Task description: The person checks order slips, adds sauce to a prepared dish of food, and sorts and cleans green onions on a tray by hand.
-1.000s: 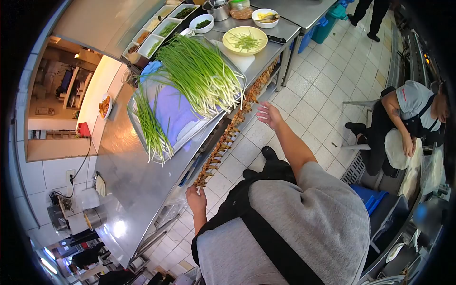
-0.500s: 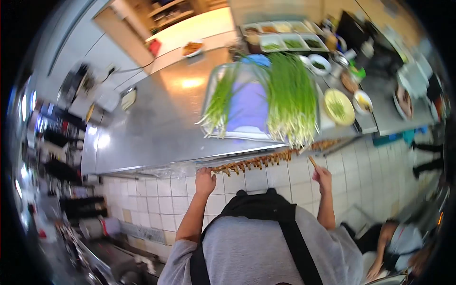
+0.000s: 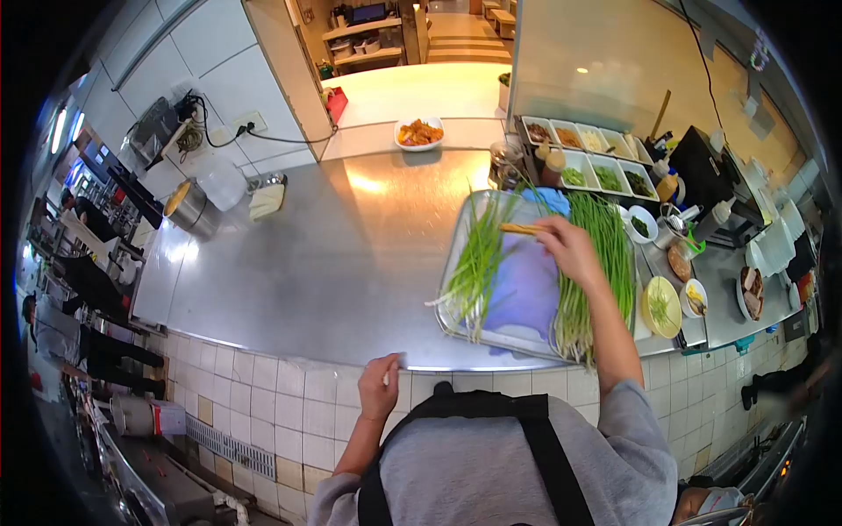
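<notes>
My right hand [image 3: 570, 250] is over the metal tray [image 3: 445, 302], its fingers closed on one end of a short wooden stick [image 3: 521, 229]. Beneath that arm lies a large bunch of green onions [image 3: 603, 263]; a smaller bunch [image 3: 478, 263] fills the tray's left side. Between them shows a purple-blue surface [image 3: 524, 285]. Close to the table's front edge, my left hand [image 3: 379, 387] is closed with thumb and finger together. A small pale tip shows at its fingers, too small to name.
A steel table [image 3: 289, 263] stretches ahead. At its back sit a bowl of orange food [image 3: 420, 134] and white trays of toppings [image 3: 605, 173]. A yellow bowl [image 3: 661, 307] stands right of the tray. Other people [image 3: 88, 337] are far left and at the right edge.
The view has turned towards the table. My right hand, open at first, took hold of the wooden stick and moved over the tray. The row of brown pieces below the table edge no longer shows.
</notes>
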Motion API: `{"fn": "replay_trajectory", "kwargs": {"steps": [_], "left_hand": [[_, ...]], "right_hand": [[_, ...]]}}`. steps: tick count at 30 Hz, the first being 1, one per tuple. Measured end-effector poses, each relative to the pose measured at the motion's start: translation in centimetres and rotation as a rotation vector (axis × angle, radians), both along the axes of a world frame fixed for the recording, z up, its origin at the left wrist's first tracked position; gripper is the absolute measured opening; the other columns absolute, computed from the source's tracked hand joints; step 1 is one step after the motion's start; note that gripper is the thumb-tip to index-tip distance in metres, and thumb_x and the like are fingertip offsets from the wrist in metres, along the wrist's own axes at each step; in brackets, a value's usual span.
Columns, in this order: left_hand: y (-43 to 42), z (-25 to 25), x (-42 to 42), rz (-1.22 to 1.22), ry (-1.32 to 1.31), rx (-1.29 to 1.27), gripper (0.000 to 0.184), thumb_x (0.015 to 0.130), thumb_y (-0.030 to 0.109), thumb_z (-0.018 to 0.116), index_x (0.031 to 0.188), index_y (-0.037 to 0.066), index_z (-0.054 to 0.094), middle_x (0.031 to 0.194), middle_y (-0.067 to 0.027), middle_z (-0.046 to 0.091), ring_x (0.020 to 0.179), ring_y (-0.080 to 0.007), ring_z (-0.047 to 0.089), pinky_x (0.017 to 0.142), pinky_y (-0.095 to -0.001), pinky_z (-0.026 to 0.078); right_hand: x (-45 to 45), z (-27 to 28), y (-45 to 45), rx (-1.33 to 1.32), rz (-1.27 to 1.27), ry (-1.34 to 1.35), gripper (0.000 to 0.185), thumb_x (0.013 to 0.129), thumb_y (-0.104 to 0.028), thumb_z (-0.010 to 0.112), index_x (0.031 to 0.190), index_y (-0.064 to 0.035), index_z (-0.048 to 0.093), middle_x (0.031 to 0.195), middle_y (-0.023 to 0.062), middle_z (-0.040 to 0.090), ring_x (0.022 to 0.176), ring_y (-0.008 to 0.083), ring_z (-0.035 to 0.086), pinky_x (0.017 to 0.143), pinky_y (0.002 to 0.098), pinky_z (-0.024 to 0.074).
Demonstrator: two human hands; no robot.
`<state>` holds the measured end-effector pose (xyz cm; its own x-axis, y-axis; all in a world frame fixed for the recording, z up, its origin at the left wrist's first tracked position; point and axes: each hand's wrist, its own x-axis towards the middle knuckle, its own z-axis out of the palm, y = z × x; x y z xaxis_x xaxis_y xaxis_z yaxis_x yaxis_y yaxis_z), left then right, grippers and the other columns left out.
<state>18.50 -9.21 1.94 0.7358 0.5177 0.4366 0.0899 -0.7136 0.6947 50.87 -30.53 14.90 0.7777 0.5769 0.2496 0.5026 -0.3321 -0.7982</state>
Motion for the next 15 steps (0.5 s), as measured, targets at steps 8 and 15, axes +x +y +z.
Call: {"fn": "replay_trajectory", "kwargs": {"steps": [8,15], "left_hand": [[8.8,-3.0,2.6,0.329,-0.034,0.047,0.01,0.083,0.008,0.056,0.086,0.005,0.064,0.069,-0.0091,0.057,0.059,-0.0241,0.054,0.055,-0.0341,0.042],[12.2,-11.7,1.6,0.111,-0.037,0.618,0.007,0.069,0.004,0.057,0.074,0.009,0.055,0.064,-0.0086,0.054,0.046,-0.0202,0.049,0.039,-0.0343,0.037]], "right_hand": [[12.7,-1.8,25.9,-0.434,-0.002,-0.78,0.012,0.083,-0.015,0.051,0.081,-0.0031,0.053,0.068,0.0156,0.061,0.063,0.0317,0.061,0.054,0.0419,0.0474],[22.8,-10.0,38.7,-0.529,-0.024,-0.865,0.024,0.082,-0.025,0.046,0.078,-0.0137,0.067,0.084,0.0099,0.066,0.081,0.0253,0.063,0.072,0.0412,0.0457]]}}
